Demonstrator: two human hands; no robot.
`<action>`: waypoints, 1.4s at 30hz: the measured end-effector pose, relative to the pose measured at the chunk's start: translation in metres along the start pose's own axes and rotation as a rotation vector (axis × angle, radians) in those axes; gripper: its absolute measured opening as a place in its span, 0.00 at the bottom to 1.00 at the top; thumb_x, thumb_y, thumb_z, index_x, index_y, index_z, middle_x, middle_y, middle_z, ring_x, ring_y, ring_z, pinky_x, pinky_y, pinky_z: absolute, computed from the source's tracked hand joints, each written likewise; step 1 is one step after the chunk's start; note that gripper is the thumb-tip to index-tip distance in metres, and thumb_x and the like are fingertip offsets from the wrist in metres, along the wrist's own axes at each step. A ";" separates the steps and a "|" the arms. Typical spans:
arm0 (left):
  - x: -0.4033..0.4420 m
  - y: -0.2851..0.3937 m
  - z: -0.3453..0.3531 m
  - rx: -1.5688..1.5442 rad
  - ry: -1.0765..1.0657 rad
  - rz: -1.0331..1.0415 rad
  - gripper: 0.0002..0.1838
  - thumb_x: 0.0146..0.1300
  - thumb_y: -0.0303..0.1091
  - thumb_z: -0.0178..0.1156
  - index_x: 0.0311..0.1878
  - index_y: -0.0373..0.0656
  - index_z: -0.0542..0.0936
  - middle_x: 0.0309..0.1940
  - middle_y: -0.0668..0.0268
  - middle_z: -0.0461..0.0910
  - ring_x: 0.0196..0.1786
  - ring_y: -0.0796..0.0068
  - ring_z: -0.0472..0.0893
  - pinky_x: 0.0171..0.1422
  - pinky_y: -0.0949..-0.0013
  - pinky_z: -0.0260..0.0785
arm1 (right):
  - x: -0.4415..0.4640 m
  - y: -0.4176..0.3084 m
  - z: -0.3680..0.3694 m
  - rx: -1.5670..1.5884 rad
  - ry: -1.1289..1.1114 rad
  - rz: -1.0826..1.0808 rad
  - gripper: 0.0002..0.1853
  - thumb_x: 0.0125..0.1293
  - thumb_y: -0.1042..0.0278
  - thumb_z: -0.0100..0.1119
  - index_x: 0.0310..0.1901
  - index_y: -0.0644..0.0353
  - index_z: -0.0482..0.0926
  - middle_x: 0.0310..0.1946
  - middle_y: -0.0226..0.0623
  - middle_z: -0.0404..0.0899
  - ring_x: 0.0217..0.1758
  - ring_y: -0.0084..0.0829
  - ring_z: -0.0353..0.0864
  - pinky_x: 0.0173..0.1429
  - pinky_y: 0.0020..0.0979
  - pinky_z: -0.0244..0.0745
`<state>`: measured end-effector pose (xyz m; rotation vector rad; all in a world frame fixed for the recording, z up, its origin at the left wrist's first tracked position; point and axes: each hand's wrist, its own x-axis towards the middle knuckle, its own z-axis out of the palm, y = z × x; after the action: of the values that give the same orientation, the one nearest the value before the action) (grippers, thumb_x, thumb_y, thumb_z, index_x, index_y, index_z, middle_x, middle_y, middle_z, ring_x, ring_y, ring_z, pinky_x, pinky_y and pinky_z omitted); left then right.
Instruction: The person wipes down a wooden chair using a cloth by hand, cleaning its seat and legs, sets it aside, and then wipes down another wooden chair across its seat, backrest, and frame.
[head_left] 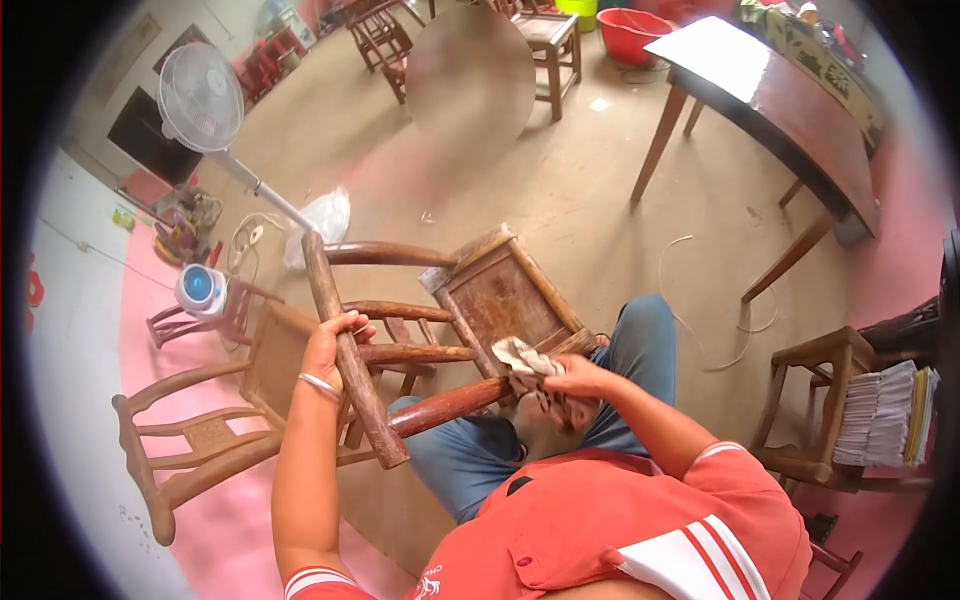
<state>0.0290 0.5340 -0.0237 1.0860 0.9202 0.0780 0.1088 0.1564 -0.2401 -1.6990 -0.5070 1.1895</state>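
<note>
A brown wooden chair [510, 298] lies tipped in front of me, its backrest pointing towards my body. My left hand [330, 345] is wrapped round the chair's top rail, with a bracelet on the wrist. Bunched in my right hand [580, 378] is a pale, dark-patterned cloth [522, 362]. The cloth presses against the lower back post, close to where it meets the seat. Some of the right fingers are hidden behind the cloth.
Another wooden chair [205, 430] stands at the left. Nearby are a standing fan [203, 97] and a small white-and-blue appliance [199, 288]. A dark-topped table [790, 115] is at the right, above a stool [815, 360] beside stacked papers [880, 418]. A red basin [630, 35] sits at the back.
</note>
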 end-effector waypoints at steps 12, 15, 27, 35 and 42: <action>-0.009 -0.001 0.012 0.077 -0.069 0.092 0.05 0.59 0.29 0.63 0.32 0.43 0.75 0.22 0.68 0.74 0.23 0.73 0.77 0.33 0.69 0.75 | 0.016 0.020 0.092 1.646 -0.283 0.210 0.29 0.69 0.35 0.50 0.44 0.57 0.81 0.41 0.44 0.84 0.44 0.42 0.83 0.55 0.44 0.78; -0.020 0.005 0.026 0.065 -0.122 0.154 0.05 0.59 0.28 0.61 0.29 0.42 0.75 0.21 0.67 0.73 0.22 0.71 0.78 0.29 0.71 0.73 | 0.010 0.003 0.099 1.605 -0.242 0.082 0.30 0.67 0.34 0.50 0.43 0.58 0.82 0.39 0.44 0.85 0.42 0.43 0.84 0.52 0.45 0.79; -0.063 0.012 0.064 -0.015 -0.505 0.325 0.06 0.58 0.26 0.61 0.33 0.41 0.73 0.26 0.65 0.75 0.32 0.72 0.79 0.43 0.69 0.77 | -0.007 -0.016 0.093 1.524 0.184 -0.559 0.35 0.66 0.32 0.43 0.58 0.57 0.75 0.51 0.48 0.80 0.52 0.50 0.79 0.59 0.51 0.76; -0.074 -0.015 0.130 -0.072 -0.629 0.124 0.03 0.59 0.29 0.62 0.34 0.46 0.77 0.32 0.66 0.82 0.41 0.69 0.82 0.52 0.60 0.72 | -0.088 -0.042 0.038 1.308 0.498 -0.938 0.36 0.63 0.26 0.47 0.57 0.51 0.73 0.47 0.41 0.80 0.51 0.41 0.80 0.59 0.44 0.76; -0.100 -0.153 0.241 -0.106 -0.658 0.059 0.10 0.58 0.31 0.65 0.44 0.47 0.79 0.37 0.61 0.84 0.45 0.66 0.81 0.58 0.58 0.69 | -0.188 0.053 -0.035 1.236 1.006 -0.647 0.30 0.68 0.37 0.48 0.51 0.59 0.76 0.43 0.42 0.82 0.45 0.40 0.82 0.50 0.40 0.80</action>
<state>0.0716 0.2360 -0.0480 0.9498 0.2886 -0.1741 0.0481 -0.0268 -0.1937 -0.7160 0.2976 -0.0306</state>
